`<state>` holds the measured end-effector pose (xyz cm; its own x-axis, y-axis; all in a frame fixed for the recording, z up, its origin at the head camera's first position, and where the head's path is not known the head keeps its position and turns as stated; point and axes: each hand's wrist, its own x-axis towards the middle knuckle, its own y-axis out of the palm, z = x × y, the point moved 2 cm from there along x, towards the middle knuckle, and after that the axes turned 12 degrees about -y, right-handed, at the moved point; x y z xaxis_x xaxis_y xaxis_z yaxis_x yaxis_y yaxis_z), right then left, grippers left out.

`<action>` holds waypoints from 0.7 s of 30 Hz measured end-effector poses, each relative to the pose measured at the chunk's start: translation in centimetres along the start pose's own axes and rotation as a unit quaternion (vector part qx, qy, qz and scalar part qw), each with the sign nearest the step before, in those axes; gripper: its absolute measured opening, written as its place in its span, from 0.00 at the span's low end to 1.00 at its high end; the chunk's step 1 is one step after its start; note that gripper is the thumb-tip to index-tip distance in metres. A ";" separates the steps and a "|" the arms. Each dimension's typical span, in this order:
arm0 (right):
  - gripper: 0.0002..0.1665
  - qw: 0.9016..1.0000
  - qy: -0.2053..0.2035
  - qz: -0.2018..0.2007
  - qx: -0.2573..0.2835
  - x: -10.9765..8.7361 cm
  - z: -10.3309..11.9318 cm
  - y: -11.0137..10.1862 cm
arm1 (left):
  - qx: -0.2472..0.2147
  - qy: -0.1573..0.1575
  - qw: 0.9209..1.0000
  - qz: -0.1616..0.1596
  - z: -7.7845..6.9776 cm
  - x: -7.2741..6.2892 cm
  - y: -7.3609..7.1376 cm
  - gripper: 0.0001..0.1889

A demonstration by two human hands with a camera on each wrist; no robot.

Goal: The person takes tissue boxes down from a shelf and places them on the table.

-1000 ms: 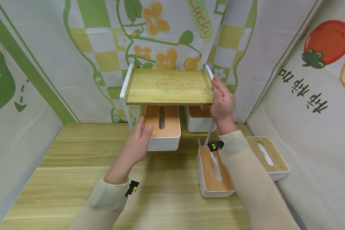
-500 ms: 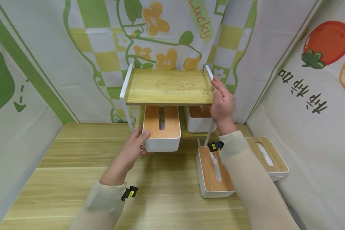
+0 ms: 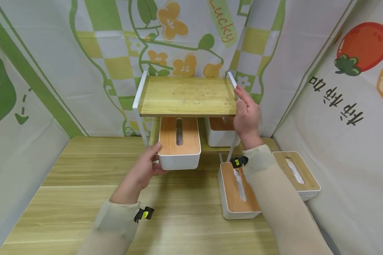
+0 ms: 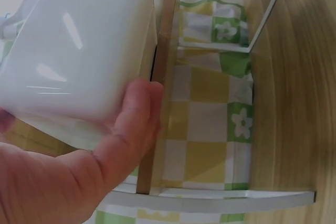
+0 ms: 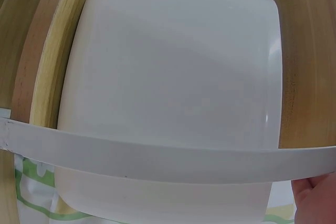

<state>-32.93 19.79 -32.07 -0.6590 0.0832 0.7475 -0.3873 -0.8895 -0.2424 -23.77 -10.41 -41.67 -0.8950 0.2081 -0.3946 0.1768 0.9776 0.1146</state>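
- The tissue box (image 3: 179,162) is being held by the left hand (image 3: 140,170); its near left corner is being clamped between the thumb above and the fingers (image 4: 134,113) at the lower edge.
- The rack (image 3: 185,94) is being gripped by the right hand (image 3: 248,118) at its near right upper corner; how far the fingers are being wrapped around the rail cannot be told.
- Step in hand, as judged: the tissue box is being handled at the rack opening while the frame is being steadied. To the right of the left fingers, its near end is projecting past the lower shelf (image 3: 204,144); its far end is being covered by the top board.
- Next move, as judged: a firm left grip and a level box are being called for, with the right hand bracing the frame.
- Containers: no tissue is showing at the held box's slot (image 3: 179,131); its contents cannot be told.
- A second box (image 3: 222,138) is being partly hidden just left of the right fingers.
- On the desk (image 3: 67,198), nearer than the right fingers, white tissue (image 3: 240,185) is showing in a third box (image 3: 233,196).
- Well right of those fingers, tissue is showing in a fourth box (image 3: 307,180).
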 end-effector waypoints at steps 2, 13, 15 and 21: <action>0.28 1.000 0.000 0.001 0.001 0.0 0.0 0.0 | -0.016 -0.004 1.000 0.010 0.2 0.3 -0.1 0.39; 0.28 1.000 -0.003 -0.002 0.003 0.1 0.0 -0.2 | -0.049 -0.021 0.999 0.010 -0.1 0.5 -0.1 0.41; 0.28 1.000 -0.001 -0.001 0.001 0.1 0.0 -0.2 | -0.051 -0.025 0.998 0.008 -0.2 0.7 0.0 0.41; 0.28 1.000 0.005 0.005 -0.005 0.0 -0.1 -0.1 | -0.070 -0.039 0.997 0.010 0.0 0.9 -0.3 0.37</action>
<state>-32.98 19.94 -32.09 -0.6694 0.0801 0.7385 -0.3876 -0.8858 -0.2553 -24.64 -10.47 -42.09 -0.8562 0.2344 -0.4604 0.1297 0.9602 0.2475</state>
